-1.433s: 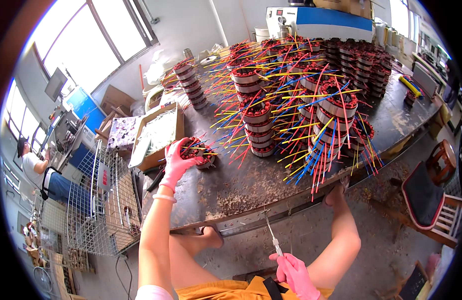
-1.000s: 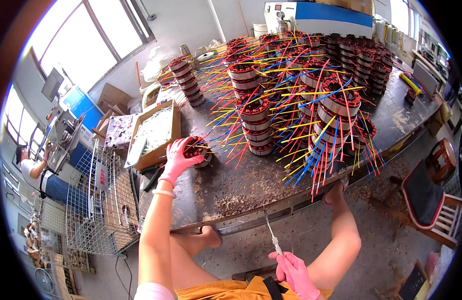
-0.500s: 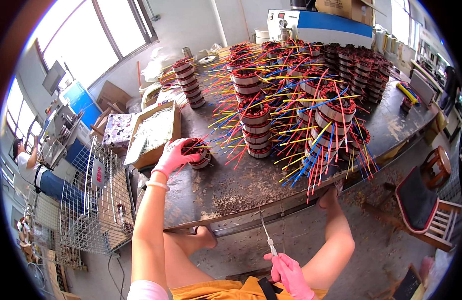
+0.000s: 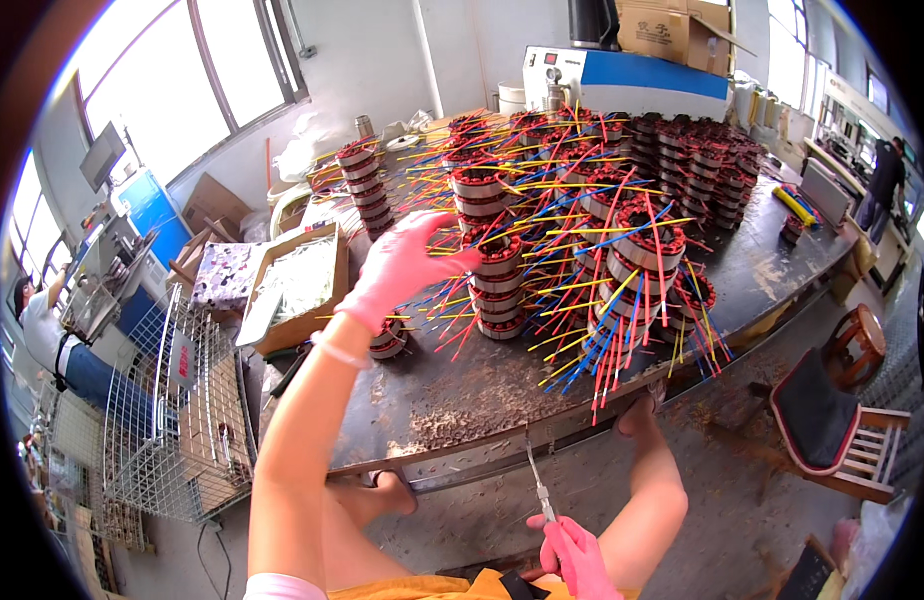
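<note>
Pale walls [image 4: 367,70] and bright windows [image 4: 157,90] frame a dark, scuffed worktop [image 4: 382,420] in the head view. Near the frame's centre, the pink-gloved left hand [image 4: 407,268] is raised, thumb and fingers spread wide, beside a tall stack of red-and-silver ring-shaped coil cores [image 4: 498,285]; I can't tell whether it touches them. Partly behind its wrist stands a shorter stack of similar cores [image 4: 389,343]. At bottom centre, the pink-gloved right hand [image 4: 574,555] has its fingers closed round a slim silver metal tool [image 4: 544,495], tip pointing up toward the worktop's edge.
</note>
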Available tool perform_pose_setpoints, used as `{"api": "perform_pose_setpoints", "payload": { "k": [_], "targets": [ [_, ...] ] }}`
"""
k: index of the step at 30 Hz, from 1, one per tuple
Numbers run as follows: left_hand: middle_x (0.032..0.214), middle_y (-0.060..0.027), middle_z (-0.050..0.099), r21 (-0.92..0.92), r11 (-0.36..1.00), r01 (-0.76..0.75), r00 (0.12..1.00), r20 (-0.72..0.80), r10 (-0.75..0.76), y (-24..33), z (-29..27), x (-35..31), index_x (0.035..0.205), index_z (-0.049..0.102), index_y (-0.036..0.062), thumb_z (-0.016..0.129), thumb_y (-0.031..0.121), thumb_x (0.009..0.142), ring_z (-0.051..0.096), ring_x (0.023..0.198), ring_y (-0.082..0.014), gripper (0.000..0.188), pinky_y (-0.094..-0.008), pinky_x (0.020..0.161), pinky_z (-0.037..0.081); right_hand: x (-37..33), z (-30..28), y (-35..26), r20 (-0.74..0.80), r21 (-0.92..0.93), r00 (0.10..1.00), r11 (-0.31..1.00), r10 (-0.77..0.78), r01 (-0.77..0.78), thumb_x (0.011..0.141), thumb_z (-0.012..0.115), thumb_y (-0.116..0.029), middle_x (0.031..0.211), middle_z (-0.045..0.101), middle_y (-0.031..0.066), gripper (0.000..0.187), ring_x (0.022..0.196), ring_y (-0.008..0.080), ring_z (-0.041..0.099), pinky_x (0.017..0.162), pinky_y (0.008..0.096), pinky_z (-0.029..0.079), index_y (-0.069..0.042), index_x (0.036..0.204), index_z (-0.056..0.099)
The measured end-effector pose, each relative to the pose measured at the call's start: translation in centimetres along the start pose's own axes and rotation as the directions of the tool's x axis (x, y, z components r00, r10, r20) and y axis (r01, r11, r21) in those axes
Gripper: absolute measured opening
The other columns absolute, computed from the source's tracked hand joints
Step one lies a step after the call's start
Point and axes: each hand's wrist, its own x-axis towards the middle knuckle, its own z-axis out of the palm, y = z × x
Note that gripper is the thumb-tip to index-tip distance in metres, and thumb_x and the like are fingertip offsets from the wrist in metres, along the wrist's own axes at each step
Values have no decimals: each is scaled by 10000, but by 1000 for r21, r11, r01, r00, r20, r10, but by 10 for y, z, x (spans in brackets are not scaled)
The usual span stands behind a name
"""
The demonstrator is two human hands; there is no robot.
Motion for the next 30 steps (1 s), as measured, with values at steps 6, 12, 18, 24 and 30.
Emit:
{"api": "perform_pose_setpoints", "payload": {
  "k": [6, 12, 18, 24, 30],
  "targets": [
    [1384, -235, 531, 84, 981, 176, 974, 129, -185, -11, 48, 28, 1446, 373, -47, 837, 605, 620, 526, 1293, -338, 1149, -398, 1076, 429, -6, 0, 0, 21, 43, 1000, 999, 7, -8, 1036, 532, -204, 628, 461, -52, 256, 557, 37, 419, 500, 184, 293, -29, 1193, 634],
    [1319, -218, 582, -136, 978, 159, 987, 24, -157, 11, 19, 4, 1410, 426, -44, 883, 459, 615, 574, 1215, -332, 1046, -386, 1054, 436, -17, -5, 4, 0, 52, 1000, 999, 3, -3, 1034, 536, -200, 628, 470, -52, 263, 555, 30, 420, 501, 181, 292, -33, 1216, 626],
    [1305, -198, 586, -91, 996, -24, 999, -23, 22, -27, -21, -123, 1377, 466, -27, 912, 346, 546, 569, 1213, -349, 1014, -415, 1052, 441, -8, 3, 8, 28, -129, 995, 987, 99, -94, 1042, 524, -240, 620, 476, -49, 341, 508, 14, 357, 462, 190, 247, -17, 1293, 587],
    [1305, -188, 570, -91, 976, 200, 960, 218, -177, -70, -14, -242, 1393, 477, 21, 915, 326, 570, 528, 1245, -354, 981, -426, 1067, 415, 5, 32, 23, 119, -202, 964, 957, 236, -209, 1030, 533, -217, 640, 463, -44, 341, 557, 36, 388, 500, 202, 280, 27, 1267, 568],
    [1370, -217, 500, -98, 985, 142, 956, 273, -111, -92, -2, -256, 1393, 478, 33, 908, 311, 565, 493, 1250, -408, 974, -450, 1072, 405, 20, 45, 44, 104, -259, 948, 929, 300, -265, 1036, 510, -195, 648, 450, -47, 314, 568, 45, 395, 525, 209, 290, 16, 1260, 575]
  ]
}}
